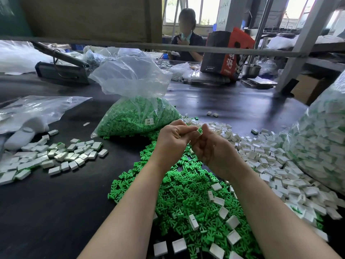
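Our left hand [173, 141] and right hand [211, 148] meet just in front of the bag of green clips [138, 118], jointly pinching one green clip [200, 130].
Head view: both hands are curled, fingertips closed on the clip, held in the air; we cannot tell whether a white shell hides between the fingers. We judge we are mid-fitting. Next we must press it home squarely, then take fresh parts from the loose green pile [186, 193] before the bag and the white shells [270, 161] right of it.
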Motion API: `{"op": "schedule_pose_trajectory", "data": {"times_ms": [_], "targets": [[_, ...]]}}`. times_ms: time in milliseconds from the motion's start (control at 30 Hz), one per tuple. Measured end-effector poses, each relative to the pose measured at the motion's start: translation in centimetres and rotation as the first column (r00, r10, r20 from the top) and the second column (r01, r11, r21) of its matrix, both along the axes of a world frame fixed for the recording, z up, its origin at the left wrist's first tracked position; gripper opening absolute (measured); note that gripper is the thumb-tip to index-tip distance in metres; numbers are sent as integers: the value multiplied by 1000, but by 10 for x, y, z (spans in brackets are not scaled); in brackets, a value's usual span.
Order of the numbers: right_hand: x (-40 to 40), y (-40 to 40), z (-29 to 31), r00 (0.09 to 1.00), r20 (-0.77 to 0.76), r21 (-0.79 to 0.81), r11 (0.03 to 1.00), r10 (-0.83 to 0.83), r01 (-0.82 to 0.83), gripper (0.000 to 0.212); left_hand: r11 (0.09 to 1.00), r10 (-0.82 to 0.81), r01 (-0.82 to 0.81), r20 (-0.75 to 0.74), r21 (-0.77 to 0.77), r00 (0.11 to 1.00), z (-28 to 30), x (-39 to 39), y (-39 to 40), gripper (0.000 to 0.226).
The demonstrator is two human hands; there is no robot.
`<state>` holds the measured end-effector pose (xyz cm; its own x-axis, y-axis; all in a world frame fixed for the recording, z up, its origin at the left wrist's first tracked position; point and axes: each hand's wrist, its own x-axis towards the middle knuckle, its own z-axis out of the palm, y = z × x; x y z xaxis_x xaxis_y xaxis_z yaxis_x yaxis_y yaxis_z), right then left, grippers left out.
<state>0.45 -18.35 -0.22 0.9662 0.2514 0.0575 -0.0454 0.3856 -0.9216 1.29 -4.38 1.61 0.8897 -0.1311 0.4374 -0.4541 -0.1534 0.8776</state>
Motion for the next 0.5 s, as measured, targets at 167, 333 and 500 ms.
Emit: {"op": "schedule_pose_trajectory", "data": {"times_ms": [167,333,500], "targets": [[0,-1,0,1000,-23,13,1000,-7,7,35,1000,-8,8,-4,1,1000,1,-2,0,20],[0,2,0,999,-34,43,999,-11,12,28,1000,-7,7,7,-9,1000,1,-1,0,18],[-1,2,3,999,-43,27,1000,-11,12,40,1000,-16,16,-11,-24,1000,4,-1,1,15]]}}
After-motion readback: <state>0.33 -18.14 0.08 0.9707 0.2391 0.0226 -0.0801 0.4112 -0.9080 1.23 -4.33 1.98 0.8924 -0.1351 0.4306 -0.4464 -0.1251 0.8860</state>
